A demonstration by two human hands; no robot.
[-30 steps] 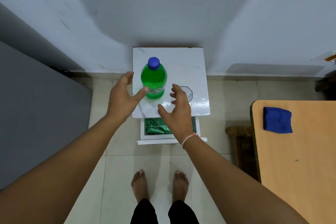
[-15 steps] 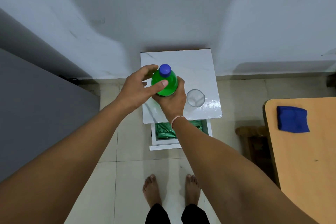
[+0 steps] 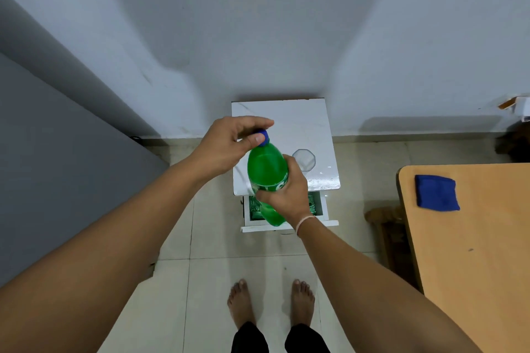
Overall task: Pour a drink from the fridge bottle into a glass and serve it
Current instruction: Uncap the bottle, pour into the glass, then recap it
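Seen from above, a person's right hand (image 3: 288,198) is wrapped around the middle of a green bottle (image 3: 265,170), holding it tilted in the air over the near edge of a small white table (image 3: 304,123). The left hand (image 3: 229,143) pinches the blue cap (image 3: 263,137) between thumb and fingers. An empty glass (image 3: 304,158) stands on the table just right of the bottle.

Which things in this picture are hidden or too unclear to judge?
- Head view: blue cap, mostly covered by the left hand; loosened or tight cannot be told.
- Green bottle label, wrapped by the right hand; unreadable.
- Glass, transparent on the white stand; whether it holds liquid is unclear.
- Green item in the drawer, partly hidden behind the bottle.
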